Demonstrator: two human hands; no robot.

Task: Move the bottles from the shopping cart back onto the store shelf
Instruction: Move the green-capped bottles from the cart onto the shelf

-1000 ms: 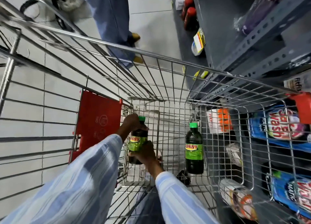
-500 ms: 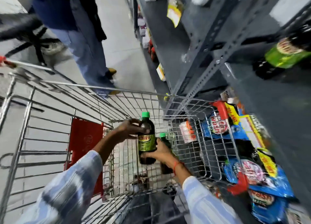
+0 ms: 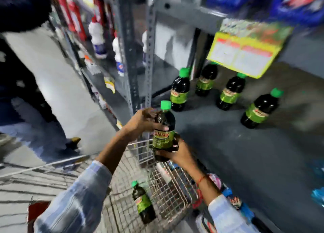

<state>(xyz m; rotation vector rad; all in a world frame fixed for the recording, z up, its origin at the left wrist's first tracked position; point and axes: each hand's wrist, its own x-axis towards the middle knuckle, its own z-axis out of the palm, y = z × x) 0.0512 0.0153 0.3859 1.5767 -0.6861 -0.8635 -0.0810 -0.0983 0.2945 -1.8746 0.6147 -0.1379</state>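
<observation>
A dark bottle (image 3: 164,126) with a green cap and green label is held upright above the wire shopping cart (image 3: 168,190), at the front edge of the grey store shelf (image 3: 236,145). My left hand (image 3: 140,120) grips its shoulder from the left. My right hand (image 3: 177,151) cups its base from below. One more bottle of the same kind (image 3: 142,203) stands in the cart. Several matching bottles (image 3: 180,90) stand farther back on the shelf.
A yellow price card (image 3: 245,52) hangs from the shelf above. Grey perforated uprights (image 3: 149,45) stand left of the shelf bay. A person (image 3: 21,61) stands in the aisle at the left. White and red bottles (image 3: 98,38) fill the shelves beyond.
Both hands have lifted the bottle up out of the cart to the shelf's front edge. The view has swung up from the cart to the shelf.
</observation>
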